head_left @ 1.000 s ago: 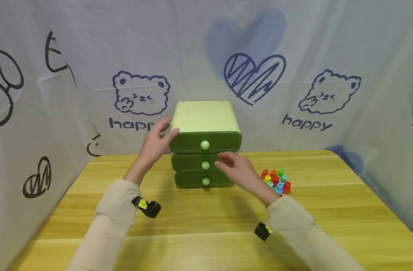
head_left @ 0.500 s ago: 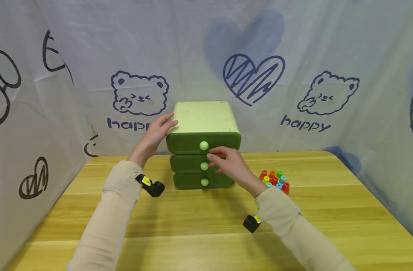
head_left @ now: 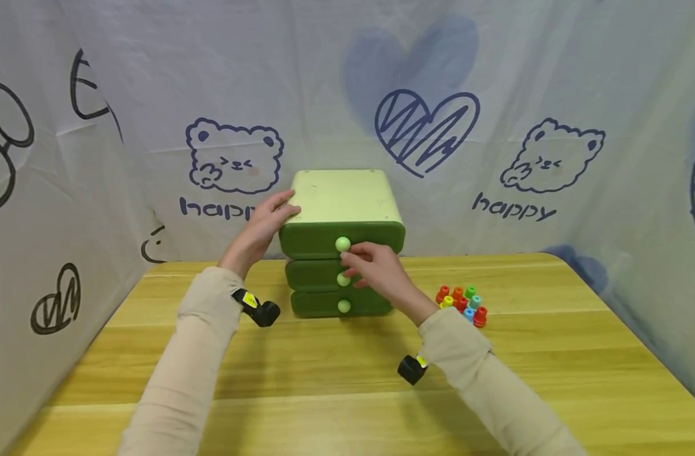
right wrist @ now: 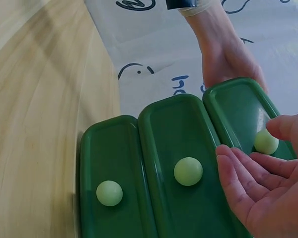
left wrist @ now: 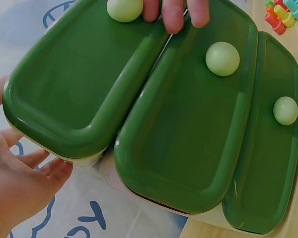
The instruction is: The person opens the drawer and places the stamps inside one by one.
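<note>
A small drawer unit (head_left: 343, 196) with a cream top, green drawer fronts and round pale-green knobs stands on the table. My left hand (head_left: 260, 229) rests at its upper left side, thumb at the top edge; in the left wrist view its fingers reach behind the top drawer (left wrist: 74, 94). My right hand (head_left: 376, 269) is in front of the unit, fingertips close to the top knob (head_left: 343, 244). In the right wrist view, the thumb (right wrist: 283, 128) overlaps that knob and relaxed fingers extend below it. All three drawers look closed, the top one jutting furthest forward.
Several small coloured pegs (head_left: 462, 304), red, orange, yellow, green and blue, stand grouped on the wooden table (head_left: 324, 380) to the right of the unit. A white cloth (head_left: 330, 82) with drawn bears and hearts hangs behind and along both sides.
My right hand has moved left and up, from the right of the knobs to the top knob. My left hand has come slightly closer against the unit's side. The drawers look unmoved.
</note>
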`<state>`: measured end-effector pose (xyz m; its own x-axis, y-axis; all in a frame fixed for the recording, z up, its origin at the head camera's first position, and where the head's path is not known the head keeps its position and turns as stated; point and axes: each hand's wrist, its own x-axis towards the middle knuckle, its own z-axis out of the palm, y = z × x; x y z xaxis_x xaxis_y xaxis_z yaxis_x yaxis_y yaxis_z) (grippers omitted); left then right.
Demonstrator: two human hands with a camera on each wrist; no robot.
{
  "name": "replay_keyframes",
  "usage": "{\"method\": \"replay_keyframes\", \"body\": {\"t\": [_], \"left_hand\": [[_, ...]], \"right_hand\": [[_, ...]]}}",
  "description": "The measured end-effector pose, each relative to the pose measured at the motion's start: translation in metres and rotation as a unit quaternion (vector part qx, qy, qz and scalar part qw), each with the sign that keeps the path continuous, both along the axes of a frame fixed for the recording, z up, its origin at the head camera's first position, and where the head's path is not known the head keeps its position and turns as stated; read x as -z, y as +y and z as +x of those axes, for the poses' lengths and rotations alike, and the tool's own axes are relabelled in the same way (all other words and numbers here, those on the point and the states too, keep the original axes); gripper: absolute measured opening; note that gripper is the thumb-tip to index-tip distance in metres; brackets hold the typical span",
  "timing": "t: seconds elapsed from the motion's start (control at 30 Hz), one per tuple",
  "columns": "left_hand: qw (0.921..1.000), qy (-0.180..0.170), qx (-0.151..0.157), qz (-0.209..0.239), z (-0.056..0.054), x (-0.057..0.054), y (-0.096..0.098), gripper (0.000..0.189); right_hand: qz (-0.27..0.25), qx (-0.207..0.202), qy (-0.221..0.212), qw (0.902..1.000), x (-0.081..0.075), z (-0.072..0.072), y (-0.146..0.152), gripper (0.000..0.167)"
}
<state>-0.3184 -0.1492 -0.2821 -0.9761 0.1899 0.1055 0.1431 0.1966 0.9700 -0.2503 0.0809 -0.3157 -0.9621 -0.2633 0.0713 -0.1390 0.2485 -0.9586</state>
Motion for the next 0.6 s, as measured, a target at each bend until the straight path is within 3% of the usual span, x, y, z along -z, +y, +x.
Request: {"method": "replay_keyframes", "body": {"t": [0.27,0.6], "left_hand": [[0.9998,0.005,-0.014,0.01,-0.0004,0.0032,-0.0019,0.06],[0.9999,0.0,0.004,0.01,-0.0008,0.0053,-0.0014,0.061]], "right_hand": [[-0.016,0.03,0.018,0.9993,-0.0001,-0.0057,-0.0079,0.037],[0.003,0.069,0.043,0.9967,0.0008,-0.0043,-0.01,0.038]]}}
